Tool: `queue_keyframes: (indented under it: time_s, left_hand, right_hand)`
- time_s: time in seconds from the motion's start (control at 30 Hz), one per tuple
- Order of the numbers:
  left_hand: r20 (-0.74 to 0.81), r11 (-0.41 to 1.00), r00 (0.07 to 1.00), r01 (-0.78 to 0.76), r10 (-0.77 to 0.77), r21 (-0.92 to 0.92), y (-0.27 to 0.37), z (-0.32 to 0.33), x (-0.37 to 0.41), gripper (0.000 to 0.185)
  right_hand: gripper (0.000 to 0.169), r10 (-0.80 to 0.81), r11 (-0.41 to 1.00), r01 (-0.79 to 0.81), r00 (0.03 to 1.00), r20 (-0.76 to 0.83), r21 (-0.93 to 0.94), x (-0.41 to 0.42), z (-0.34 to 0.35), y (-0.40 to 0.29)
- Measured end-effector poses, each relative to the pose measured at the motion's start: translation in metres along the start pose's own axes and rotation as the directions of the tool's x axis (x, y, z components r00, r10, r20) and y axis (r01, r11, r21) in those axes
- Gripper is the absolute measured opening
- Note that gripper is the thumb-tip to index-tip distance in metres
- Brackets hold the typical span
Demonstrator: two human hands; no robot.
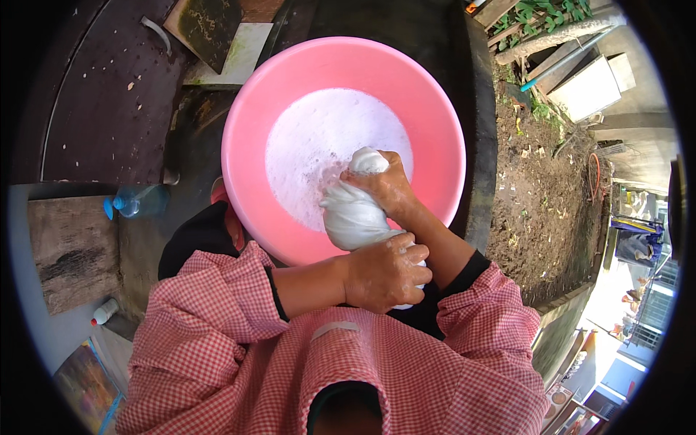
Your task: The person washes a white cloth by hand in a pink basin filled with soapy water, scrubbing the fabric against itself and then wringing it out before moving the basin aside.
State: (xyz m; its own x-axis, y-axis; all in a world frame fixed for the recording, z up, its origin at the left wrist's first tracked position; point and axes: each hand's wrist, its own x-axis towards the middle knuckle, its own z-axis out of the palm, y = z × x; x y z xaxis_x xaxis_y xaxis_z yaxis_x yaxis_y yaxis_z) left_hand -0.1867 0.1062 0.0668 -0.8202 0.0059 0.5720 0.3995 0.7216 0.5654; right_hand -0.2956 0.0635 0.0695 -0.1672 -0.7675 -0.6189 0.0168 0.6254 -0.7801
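A twisted bundle of wet white cloth (356,217) runs between my two hands over the near right part of a large pink plastic basin (435,109). My right hand (389,182) grips the far end, and a rounded bulge of cloth sticks out past the thumb. Closer to my body, just outside the basin's near rim, my left hand (386,272) is wrapped around the other end. The cloth is wound tight in spiral folds. White suds (331,125) cover the water in the basin. Both hands look wet, with bits of foam on them.
A dark brown panel (114,103) with a handle lies to the left. Below it are a clear blue plastic bottle (142,201) and a white bottle (106,311) with a red cap. A concrete edge (481,141) borders bare soil (538,217) on the right. My shoe (234,217) is beside the basin.
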Motion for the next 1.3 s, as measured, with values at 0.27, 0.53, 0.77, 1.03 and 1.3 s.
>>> queue_keyframes:
  time_s: [0.27, 0.53, 0.77, 1.03, 1.3]
  left_hand:
    - [0.276, 0.997, 0.961, -0.008, -0.013, 0.075, -0.019, 0.050, -0.021, 0.007]
    - [0.452, 0.996, 0.888, 0.044, -0.077, 0.083, -0.031, 0.069, -0.031, 0.006]
    - [0.565, 0.985, 0.806, 0.152, -0.174, 0.087, -0.033, 0.092, -0.042, 0.007]
    - [0.557, 0.983, 0.810, 0.154, -0.182, 0.098, -0.029, 0.125, -0.059, 0.006]
    - [0.308, 0.991, 0.948, -0.106, 0.076, 0.083, 0.008, 0.077, -0.036, 0.015]
  right_hand:
    - [0.016, -0.191, 0.979, 0.193, 0.981, 0.035, -0.068, 0.018, 0.007, 0.039]
    - [0.016, -0.141, 0.990, 0.142, 0.986, -0.091, 0.011, 0.019, 0.018, 0.063]
    - [0.014, -0.049, 0.964, 0.090, 0.985, -0.167, 0.249, 0.014, 0.028, 0.075]
    - [0.017, 0.071, 0.872, 0.060, 0.967, -0.246, 0.486, -0.010, 0.030, 0.076]
    - [0.032, 0.205, 0.712, 0.107, 0.914, -0.350, 0.694, -0.013, -0.005, 0.072]
